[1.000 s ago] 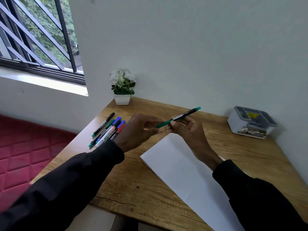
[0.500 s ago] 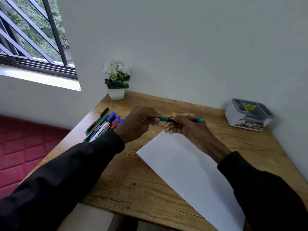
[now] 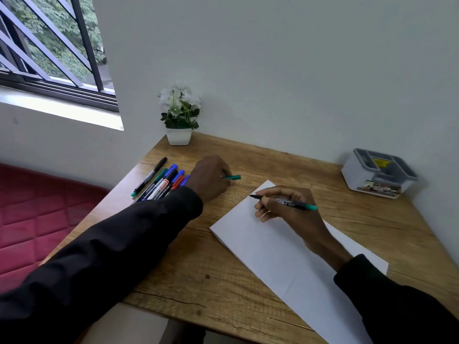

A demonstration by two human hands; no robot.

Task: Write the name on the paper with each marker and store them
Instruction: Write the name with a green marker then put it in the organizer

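Holding the green marker (image 3: 290, 203) pinched in my right grip (image 3: 285, 209) like a pen, I have its bare tip at the top corner of the paper (image 3: 273, 256), slanted low so the first letter can start there. My left grip (image 3: 211, 177) curls round the teal cap (image 3: 233, 177) on the table (image 3: 198, 281), beside the other markers (image 3: 161, 182) and handy for recapping. The grey organiser (image 3: 377, 173) sits well apart — storing comes later, I judge.

marker label (image 3: 162, 186) blurred, tray sticker (image 3: 379, 162) unreadable
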